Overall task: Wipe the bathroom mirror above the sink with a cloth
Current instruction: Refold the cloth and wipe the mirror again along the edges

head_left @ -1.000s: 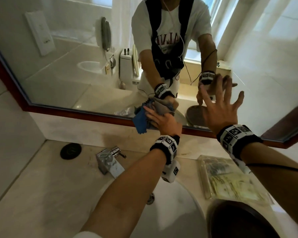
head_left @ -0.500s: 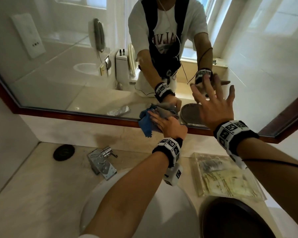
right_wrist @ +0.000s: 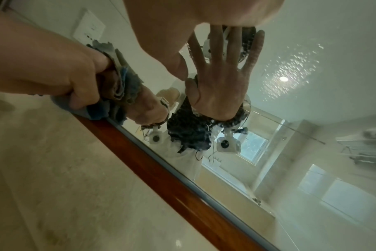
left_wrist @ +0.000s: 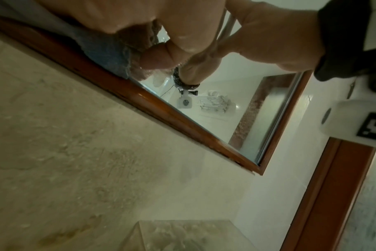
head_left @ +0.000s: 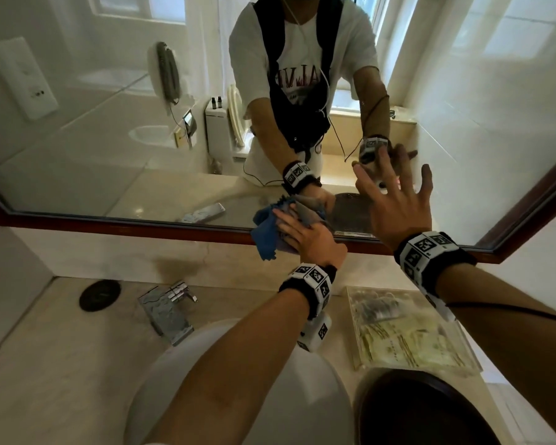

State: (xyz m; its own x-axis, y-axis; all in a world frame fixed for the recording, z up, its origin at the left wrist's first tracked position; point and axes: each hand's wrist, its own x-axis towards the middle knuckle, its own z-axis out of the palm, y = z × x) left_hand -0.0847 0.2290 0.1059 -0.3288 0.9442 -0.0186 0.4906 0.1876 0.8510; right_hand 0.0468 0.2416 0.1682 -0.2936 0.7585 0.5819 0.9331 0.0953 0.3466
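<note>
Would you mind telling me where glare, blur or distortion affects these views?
Head view: wide-angle bending of the mirror frame, bright window reflections, otherwise sharp. Left wrist view: left hand and cloth blurred, very close. Right wrist view: speckled glare from a reflected lamp beside the right hand.

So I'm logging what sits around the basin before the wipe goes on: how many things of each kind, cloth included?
Cloth: 1
Faucet: 1
Clear tray: 1
Round dark disc on the counter: 1
Dark round object at lower right: 1
Total: 5
</note>
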